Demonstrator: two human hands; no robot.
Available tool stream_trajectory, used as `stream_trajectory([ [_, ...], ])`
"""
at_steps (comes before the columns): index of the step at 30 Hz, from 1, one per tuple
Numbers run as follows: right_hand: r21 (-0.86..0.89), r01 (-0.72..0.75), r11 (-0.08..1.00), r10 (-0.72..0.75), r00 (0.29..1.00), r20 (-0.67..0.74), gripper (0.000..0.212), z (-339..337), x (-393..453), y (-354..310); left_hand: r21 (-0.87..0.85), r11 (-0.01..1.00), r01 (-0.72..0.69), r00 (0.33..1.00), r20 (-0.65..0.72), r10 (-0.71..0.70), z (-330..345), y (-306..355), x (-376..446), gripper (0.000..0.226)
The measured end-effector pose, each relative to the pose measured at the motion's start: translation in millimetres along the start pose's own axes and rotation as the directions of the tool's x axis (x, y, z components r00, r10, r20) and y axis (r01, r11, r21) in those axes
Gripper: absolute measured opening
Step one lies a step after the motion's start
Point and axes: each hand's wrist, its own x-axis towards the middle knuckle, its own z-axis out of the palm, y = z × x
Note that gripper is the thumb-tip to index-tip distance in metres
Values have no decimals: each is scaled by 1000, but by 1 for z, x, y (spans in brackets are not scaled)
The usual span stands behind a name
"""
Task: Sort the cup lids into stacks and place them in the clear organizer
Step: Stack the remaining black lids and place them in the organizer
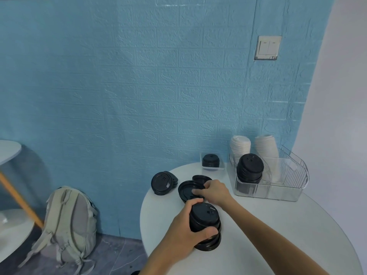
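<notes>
The left hand (183, 233) grips a tall stack of black lids (205, 225), fingers over its far side and thumb on its near side; the stack's base rests on the round white worktop (278, 225), close to the worktop's left edge. Just beyond it, the right hand (213, 192) reaches across with fingers curled onto an upturned black lid (187, 190) lying flat; whether it pinches or only touches that lid cannot be told. A second loose lid (200, 178) lies touching behind it. Further left, a few overlapping lids (161, 183) sit right at the worktop's rim, partly overhanging.

The clear organizer (278, 187) stands at the far right, near the wall, holding a black lid stack (250, 168) in its front left compartment and two white lid stacks (240, 146) behind. A small clear tray (212, 167) with a short black stack sits left of it. Bare worktop spreads to the near right, under the right forearm. A backpack (69, 225) leans on the floor at left.
</notes>
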Motion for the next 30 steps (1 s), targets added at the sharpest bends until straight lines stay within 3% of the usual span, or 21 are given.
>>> stream_trajectory([
  [2,73,-30,997,29,999,19,54,3,1,2,2,1000,2,1000,-1,-2,0,0,0,76],
  [9,205,-78,976,52,990,129,29,-10,-8,9,-19,1000,2,1000,16,-2,-1,2,-1,78],
  [16,474,-141,869,14,965,261,12,-29,-24,22,-23,1000,-5,1000,16,5,-2,0,0,78],
  [20,645,-121,755,-34,974,223,35,-39,-45,21,-39,999,-11,1000,16,12,-1,1,1,78],
  [22,658,43,752,-153,982,111,39,-44,-58,21,-44,999,-8,1000,11,9,0,2,2,80],
  [23,582,186,792,-247,969,27,41,-44,-63,24,-54,999,-4,1000,4,4,0,2,2,81],
  [26,241,540,806,-515,841,-164,52,-35,-80,34,-91,996,15,999,-28,-18,1,3,0,85],
  [30,266,627,732,-609,778,-157,57,-27,-105,40,-137,991,1,998,-68,-11,1,3,1,97],
])
